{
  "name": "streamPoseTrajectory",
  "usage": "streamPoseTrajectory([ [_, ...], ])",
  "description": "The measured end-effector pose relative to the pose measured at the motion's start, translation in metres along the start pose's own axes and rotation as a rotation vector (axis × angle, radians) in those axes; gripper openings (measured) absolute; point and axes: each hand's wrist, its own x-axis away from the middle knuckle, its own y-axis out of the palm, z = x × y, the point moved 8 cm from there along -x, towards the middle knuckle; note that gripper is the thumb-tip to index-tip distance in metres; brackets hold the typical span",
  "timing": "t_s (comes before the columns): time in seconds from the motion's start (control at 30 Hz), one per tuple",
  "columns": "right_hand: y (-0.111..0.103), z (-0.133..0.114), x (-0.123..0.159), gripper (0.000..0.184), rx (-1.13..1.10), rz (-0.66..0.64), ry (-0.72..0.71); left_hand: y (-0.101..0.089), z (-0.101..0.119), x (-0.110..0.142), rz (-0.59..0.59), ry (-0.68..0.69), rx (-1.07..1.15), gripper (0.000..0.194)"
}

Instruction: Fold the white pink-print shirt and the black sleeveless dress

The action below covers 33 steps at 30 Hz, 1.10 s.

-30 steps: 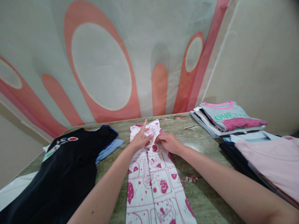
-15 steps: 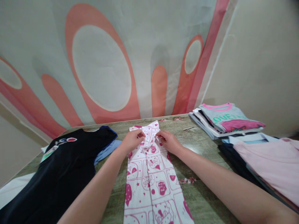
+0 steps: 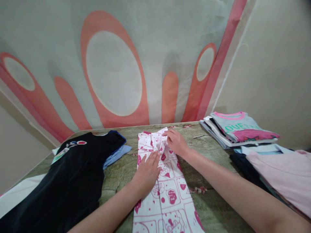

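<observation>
A white garment with a pink cartoon print [image 3: 170, 198] lies folded into a long narrow strip on the table in front of me, its upper end gathered and creased. My left hand [image 3: 148, 171] rests flat on it just below the creases, fingers stretched out and close to each other. At the upper right edge my right hand [image 3: 176, 142] has its fingers bent around a bit of the cloth, with thumb and index finger pinching it. The lower end of the garment runs out of view.
On the left lies a black T-shirt [image 3: 75, 181] over blue cloth [image 3: 117, 156] and white cloth [image 3: 21, 191]. To the right stand a stack of folded shirts [image 3: 245, 127] and a pile topped by a pink shirt [image 3: 286, 174]. Behind the wood-patterned table [image 3: 126, 171] rises a painted wall [image 3: 155, 42].
My left hand has let go of the garment's upper left part and moved down to lie flat on its middle. My right hand has shifted slightly up along the edge. The view has tilted a little.
</observation>
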Motion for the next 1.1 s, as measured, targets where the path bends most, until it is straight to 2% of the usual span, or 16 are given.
streamPoseTrajectory([
  [0.2, 0.065, 0.007, -0.063, 0.041, 0.065, -0.293, -0.035, -0.001, 0.0, 0.001, 0.045, -0.004, 0.005, 0.051],
  [0.3, 0.088, 0.006, -0.074, 0.038, 0.048, -0.39, -0.097, 0.003, -0.001, 0.003, 0.047, -0.012, 0.01, 0.05],
  [0.37, 0.096, 0.006, -0.075, 0.032, 0.046, -0.435, -0.12, 0.004, -0.002, 0.003, 0.056, -0.02, 0.01, 0.05],
  [0.63, 0.102, 0.014, -0.069, 0.022, 0.024, -0.466, -0.149, 0.003, 0.002, 0.002, 0.047, -0.009, -0.029, 0.049],
  [0.93, 0.101, 0.018, -0.058, 0.034, -0.004, -0.411, -0.172, 0.001, 0.003, 0.003, 0.037, -0.012, -0.004, 0.049],
  [1.1, 0.101, 0.019, -0.051, 0.031, 0.059, -0.427, -0.183, 0.002, 0.002, 0.002, 0.037, -0.012, -0.005, 0.049],
])
